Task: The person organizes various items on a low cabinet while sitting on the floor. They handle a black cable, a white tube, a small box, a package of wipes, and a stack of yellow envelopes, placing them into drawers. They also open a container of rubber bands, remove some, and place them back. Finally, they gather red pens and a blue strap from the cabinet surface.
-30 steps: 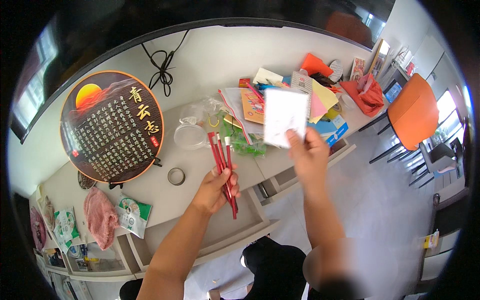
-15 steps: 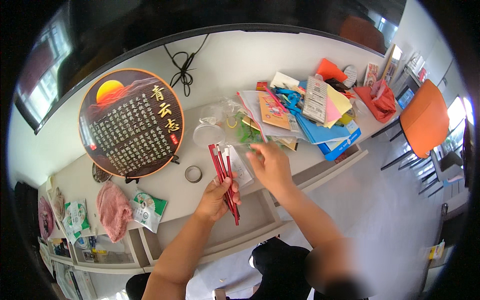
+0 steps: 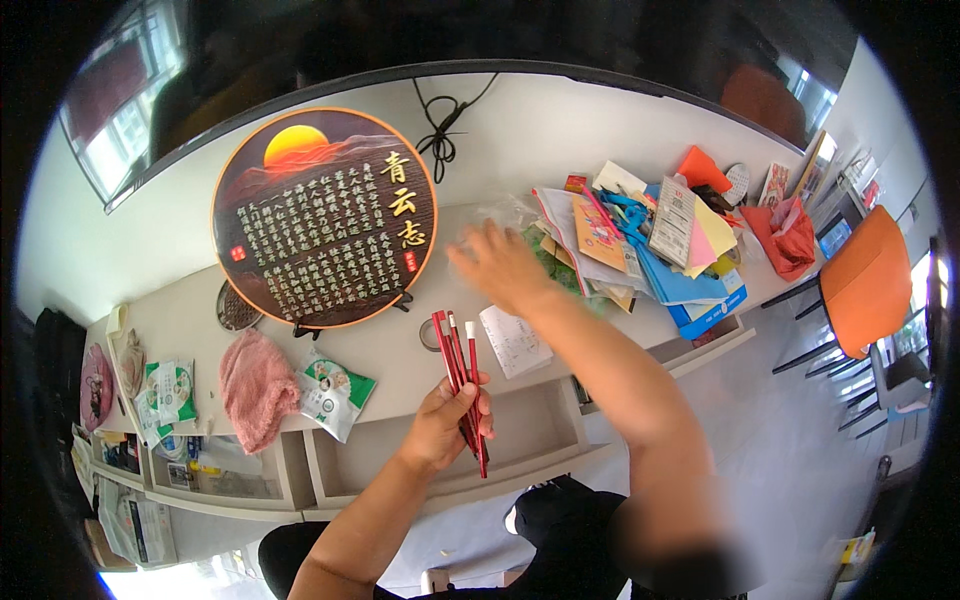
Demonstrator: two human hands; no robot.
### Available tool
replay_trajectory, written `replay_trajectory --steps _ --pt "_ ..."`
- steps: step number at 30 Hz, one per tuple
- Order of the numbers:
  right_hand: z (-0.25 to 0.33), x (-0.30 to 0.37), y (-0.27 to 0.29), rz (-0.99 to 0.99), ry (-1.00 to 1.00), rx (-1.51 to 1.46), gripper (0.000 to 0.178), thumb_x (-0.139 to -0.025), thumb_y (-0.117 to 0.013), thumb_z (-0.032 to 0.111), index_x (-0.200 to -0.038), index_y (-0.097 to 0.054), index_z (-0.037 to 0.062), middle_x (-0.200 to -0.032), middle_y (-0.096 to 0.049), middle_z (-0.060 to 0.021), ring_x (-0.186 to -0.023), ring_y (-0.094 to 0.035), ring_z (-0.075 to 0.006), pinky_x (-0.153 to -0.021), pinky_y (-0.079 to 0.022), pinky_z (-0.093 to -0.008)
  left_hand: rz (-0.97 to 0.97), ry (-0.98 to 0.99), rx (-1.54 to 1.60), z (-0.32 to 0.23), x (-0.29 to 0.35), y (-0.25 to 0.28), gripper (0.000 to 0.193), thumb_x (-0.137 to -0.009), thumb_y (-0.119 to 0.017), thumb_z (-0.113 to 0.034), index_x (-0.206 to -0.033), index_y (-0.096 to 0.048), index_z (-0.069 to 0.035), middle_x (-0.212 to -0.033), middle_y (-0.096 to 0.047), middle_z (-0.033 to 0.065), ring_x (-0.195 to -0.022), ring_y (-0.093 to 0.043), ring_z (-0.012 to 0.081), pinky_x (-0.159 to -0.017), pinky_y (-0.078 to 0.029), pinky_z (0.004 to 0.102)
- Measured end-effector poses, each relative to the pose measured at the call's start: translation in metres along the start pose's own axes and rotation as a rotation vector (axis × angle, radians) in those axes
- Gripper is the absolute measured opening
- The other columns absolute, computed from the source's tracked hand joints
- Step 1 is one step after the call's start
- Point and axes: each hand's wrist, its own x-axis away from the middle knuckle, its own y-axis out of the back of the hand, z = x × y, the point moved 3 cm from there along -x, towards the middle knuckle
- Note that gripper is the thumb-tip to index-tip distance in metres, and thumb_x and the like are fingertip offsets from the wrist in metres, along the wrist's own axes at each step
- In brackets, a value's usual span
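Observation:
Several dark red pencils [image 3: 462, 385] are bunched in my left hand [image 3: 440, 425], which is closed round their lower parts. Their upper ends fan apart slightly, and some show pale erasers. My right hand [image 3: 505, 268] is stretched over the back of the desk, its fingers apart and blurred by motion. It covers the spot of a clear round container, so whether it touches that cannot be told. Close by lies a crumpled clear plastic bag [image 3: 510, 212]. Below the right hand is a white paper with handwriting [image 3: 515, 341]. A roll of tape [image 3: 430, 335] sits partly hidden behind the pencils.
A round decorative plaque [image 3: 325, 220] stands on the desk at left. Near it lie a pink cloth [image 3: 258, 390] and a green-and-white packet [image 3: 335, 393]. Papers and a blue folder [image 3: 680, 275] pile up at right. An open drawer [image 3: 440, 450] juts out in front.
My right hand has moved from beside the pencils to the far side of the desk, over the clear container. The left hand still holds the pencils. The view has shifted left.

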Motion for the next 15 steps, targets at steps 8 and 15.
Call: replay_trajectory --steps 8,15 --pt "-0.056 -0.010 0.035 0.188 -0.684 -1.056 0.096 -0.062 -0.074 0.035 -0.138 -0.028 0.0005 -0.130 -0.045 -0.0230 -0.121 -0.044 -0.0328 -0.097 -0.038 -0.0371 0.048 0.019 0.041 -0.001 0.006 0.003 0.026 -0.096 -0.047 -0.025 -0.112 -0.047 -0.004 -0.078 -0.055 0.0056 -0.061 -0.054 0.0174 -0.060 -0.051 0.0332" --pt "-0.008 -0.011 0.030 0.476 -0.459 -0.688 0.099 -0.062 -0.073 0.044 -0.140 -0.029 0.0016 -0.136 -0.038 -0.0267 -0.124 -0.042 -0.0353 -0.101 -0.035 -0.0385 0.018 0.038 0.014 0.005 0.002 0.001 0.025 -0.094 -0.049 -0.023 -0.111 -0.050 -0.005 -0.076 -0.056 0.0066 -0.058 -0.055 0.0191 -0.057 -0.051 0.0343"
